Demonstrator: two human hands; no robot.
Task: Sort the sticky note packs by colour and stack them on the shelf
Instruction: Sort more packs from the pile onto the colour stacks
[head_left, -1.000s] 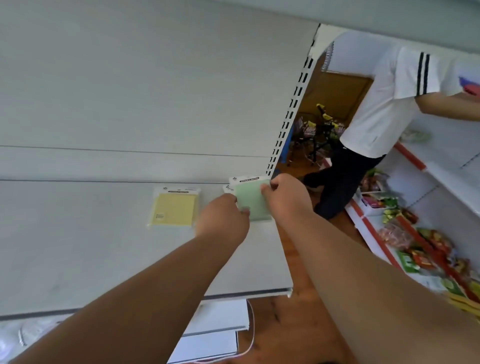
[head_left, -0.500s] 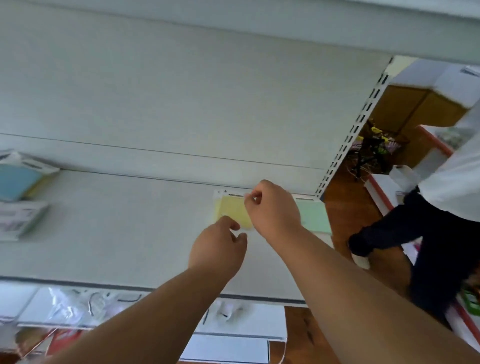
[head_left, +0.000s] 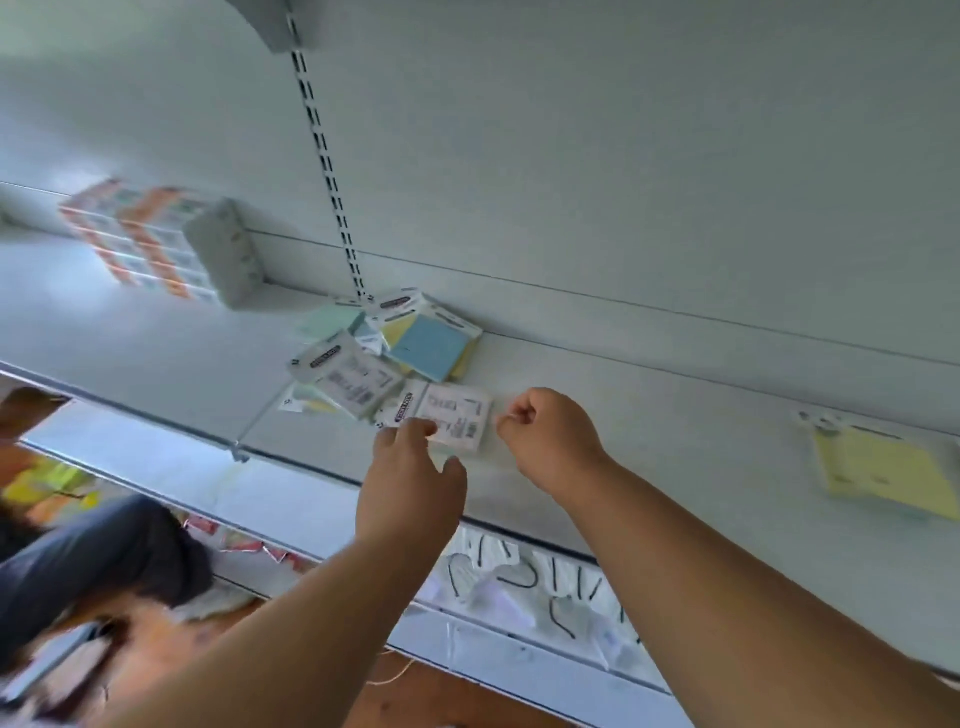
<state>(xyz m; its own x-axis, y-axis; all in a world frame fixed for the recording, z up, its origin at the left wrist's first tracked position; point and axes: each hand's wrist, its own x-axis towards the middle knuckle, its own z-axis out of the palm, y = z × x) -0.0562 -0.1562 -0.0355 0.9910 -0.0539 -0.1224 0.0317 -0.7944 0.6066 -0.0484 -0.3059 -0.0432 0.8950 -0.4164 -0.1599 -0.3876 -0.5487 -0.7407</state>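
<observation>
A loose pile of sticky note packs (head_left: 363, 358) lies on the white shelf (head_left: 649, 415) against the back panel, with a blue pack (head_left: 428, 345) on top and a green one (head_left: 327, 322) behind it. One face-down white-backed pack (head_left: 457, 415) lies at the pile's near right. My left hand (head_left: 410, 483) reaches up from below, its fingertips at that pack's near edge and its thumb spread apart. My right hand (head_left: 545, 436) hovers just right of the pack with fingers curled and nothing in them. A single yellow pack (head_left: 883, 467) lies far right on the shelf.
A stack of orange-and-white boxes (head_left: 156, 239) stands at the shelf's left. A slotted upright (head_left: 332, 182) runs up the back panel. Below, a lower shelf holds bagged hooks (head_left: 519, 577). Another person's dark trouser leg (head_left: 93, 561) is at lower left.
My view has swung left from the yellow and green packs to the mixed pile. Both hands have left the sorted packs and now hover at the face-down pack.
</observation>
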